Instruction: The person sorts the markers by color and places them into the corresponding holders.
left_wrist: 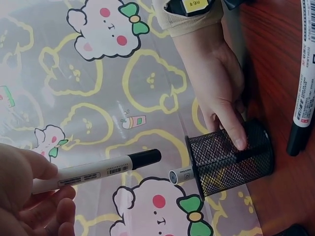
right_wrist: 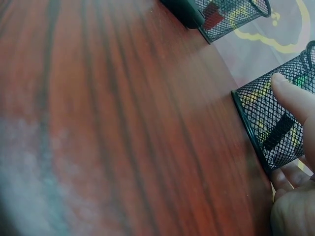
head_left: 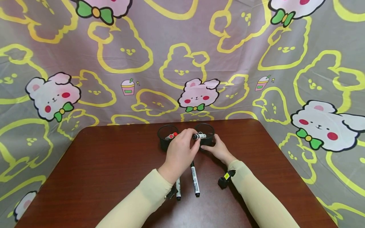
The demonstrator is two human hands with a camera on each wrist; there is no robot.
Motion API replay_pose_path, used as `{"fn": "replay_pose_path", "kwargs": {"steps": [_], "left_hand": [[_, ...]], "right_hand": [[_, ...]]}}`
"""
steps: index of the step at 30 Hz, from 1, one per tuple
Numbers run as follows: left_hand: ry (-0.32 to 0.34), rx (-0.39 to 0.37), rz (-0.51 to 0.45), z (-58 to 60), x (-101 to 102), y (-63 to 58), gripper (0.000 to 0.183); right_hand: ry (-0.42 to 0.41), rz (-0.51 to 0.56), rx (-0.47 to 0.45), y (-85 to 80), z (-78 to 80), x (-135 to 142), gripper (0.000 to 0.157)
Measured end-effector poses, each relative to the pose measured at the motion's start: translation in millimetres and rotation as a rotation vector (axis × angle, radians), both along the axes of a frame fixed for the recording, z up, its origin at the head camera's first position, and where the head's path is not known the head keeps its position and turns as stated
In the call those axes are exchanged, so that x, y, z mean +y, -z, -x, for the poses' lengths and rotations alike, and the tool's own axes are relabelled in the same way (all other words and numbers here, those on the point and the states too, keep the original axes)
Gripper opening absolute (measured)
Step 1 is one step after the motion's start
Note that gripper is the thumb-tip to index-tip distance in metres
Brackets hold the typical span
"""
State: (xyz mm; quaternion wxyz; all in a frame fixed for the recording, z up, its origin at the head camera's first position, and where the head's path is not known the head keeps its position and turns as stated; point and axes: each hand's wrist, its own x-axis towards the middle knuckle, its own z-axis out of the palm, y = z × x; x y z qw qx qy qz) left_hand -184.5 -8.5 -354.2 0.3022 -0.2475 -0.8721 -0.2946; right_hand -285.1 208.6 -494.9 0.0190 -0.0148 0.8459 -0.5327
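Observation:
My left hand [head_left: 180,153] pinches a white marker [left_wrist: 93,173] between thumb and fingers, its black cap pointing toward the mouth of the right-hand mesh pen cup [left_wrist: 231,172]. The marker is level in the head view, close by the cup's rim. My right hand [head_left: 219,150] grips this black cup low on its side, thumb across the mesh [right_wrist: 280,108]. From the cup's mouth pokes the pale end of another marker [left_wrist: 181,175]. Just left of it stands a second mesh pen cup [head_left: 165,144], partly behind my left hand, with red-ended markers [head_left: 172,136] in it.
Two white markers with black ends lie on the brown table [head_left: 114,174] nearer to me: one marker [head_left: 195,179] in full view, the other marker [head_left: 178,186] partly under my left forearm. A patterned cloth [head_left: 142,63] hangs behind the table and at both sides.

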Motion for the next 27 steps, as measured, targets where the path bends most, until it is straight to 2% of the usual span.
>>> {"fn": "replay_pose_path", "kwargs": {"steps": [27], "left_hand": [[0.017, 0.019, 0.042, 15.7, 16.7, 3.1, 0.02]], "right_hand": [[-0.019, 0.004, -0.012, -0.5, -0.6, 2.5, 0.08]]}}
